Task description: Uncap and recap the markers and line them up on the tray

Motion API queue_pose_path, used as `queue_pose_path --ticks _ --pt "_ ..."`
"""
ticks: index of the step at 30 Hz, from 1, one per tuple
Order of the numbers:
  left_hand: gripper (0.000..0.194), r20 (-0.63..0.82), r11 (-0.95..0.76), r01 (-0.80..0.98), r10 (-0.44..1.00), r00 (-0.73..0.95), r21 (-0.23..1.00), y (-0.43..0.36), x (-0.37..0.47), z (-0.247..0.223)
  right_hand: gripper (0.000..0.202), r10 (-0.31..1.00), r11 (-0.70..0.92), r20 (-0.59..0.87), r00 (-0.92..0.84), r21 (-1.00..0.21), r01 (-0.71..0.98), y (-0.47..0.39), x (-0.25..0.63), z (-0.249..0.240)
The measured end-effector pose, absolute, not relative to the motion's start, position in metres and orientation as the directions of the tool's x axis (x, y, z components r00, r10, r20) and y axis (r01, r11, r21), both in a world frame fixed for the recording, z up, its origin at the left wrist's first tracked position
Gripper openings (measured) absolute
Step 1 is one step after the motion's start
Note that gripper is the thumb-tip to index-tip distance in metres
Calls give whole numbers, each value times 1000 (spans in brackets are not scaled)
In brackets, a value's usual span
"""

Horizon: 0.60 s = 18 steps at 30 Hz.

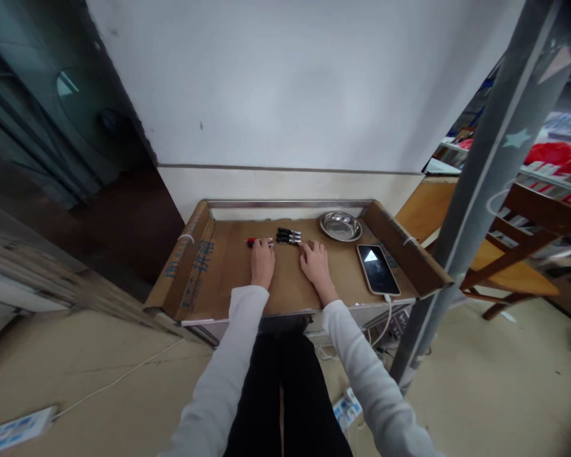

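On the brown cardboard-lined tray table, my left hand (262, 261) has its fingers drawn together over a red pen and a black pen (250, 242), whose ends stick out past the fingers. Several black pens (288, 236) lie side by side in a row just right of it. My right hand (316, 263) rests on the cardboard with its fingers bent and apart, the index fingertip at the right end of that row. Nothing shows in its grasp.
A round metal dish (341, 226) sits at the back right. In front of it lies a phone (379, 270) with a white cable (388, 317). Raised cardboard sides (193, 263) flank the surface. A grey post (476, 190) and a wooden chair (509, 254) stand to the right.
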<state>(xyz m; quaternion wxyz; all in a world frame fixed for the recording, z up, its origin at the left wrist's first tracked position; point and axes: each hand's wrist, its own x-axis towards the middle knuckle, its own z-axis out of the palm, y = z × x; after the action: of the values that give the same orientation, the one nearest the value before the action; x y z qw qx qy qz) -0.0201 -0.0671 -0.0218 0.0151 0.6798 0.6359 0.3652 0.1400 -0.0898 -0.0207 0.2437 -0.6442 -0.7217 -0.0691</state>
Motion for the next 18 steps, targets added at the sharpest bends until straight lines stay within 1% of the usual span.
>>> queue_pose_path --ticks 2,4,8,11,14,18 --pt "21 485 -192 854 871 -79 484 -66 -19 -22 31 897 156 440 -48 -214 964 -90 140 -20" --pt "24 504 -230 858 863 -38 459 -66 -17 -21 26 894 154 446 -43 -215 964 -89 139 -20" --pt "25 517 -358 879 841 158 314 -66 -8 -19 22 885 165 463 -52 -207 964 -90 139 -19" --pt "22 508 -343 910 841 187 234 -65 -2 -19 21 885 172 462 -60 -204 964 -90 139 -18" --pt "19 492 -319 921 852 177 222 -63 0 -21 20 892 163 447 -60 -197 967 -90 140 -17" --pt "17 475 -324 916 861 181 238 -64 -3 -21 20 890 157 451 -65 -171 973 -90 141 -17"
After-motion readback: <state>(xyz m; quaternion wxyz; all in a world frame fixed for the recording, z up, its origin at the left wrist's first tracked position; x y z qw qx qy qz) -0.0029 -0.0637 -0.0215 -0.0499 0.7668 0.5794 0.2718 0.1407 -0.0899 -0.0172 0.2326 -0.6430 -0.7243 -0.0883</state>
